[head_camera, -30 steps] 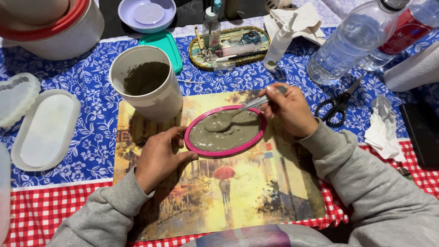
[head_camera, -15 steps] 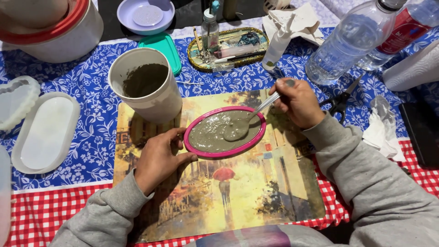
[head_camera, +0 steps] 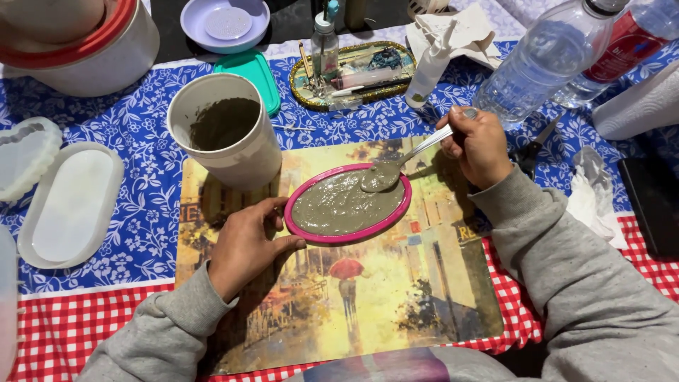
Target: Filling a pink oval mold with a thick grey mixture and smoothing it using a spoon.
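The surface (head_camera: 106, 311) wears a blue floral cloth over red-and-white check, with a big yellowish painted street-scene mat (head_camera: 339, 297) laid in the middle. At far left sits a white tub with a red rim (head_camera: 85, 49), and on the mat's far left corner a white cup (head_camera: 230, 134) smeared inside with grey mix. An oval white mould (head_camera: 71, 205) lies at left. Mid-mat is the pink oval mould (head_camera: 346, 205), filled with grey slurry. The left hand (head_camera: 244, 244) is curled around its near left rim, thumb and fingers gripping the edge. The right hand (head_camera: 477, 145) is closed around a metal spoon (head_camera: 392, 170), its bowl loaded and resting in the slurry at the far right side.
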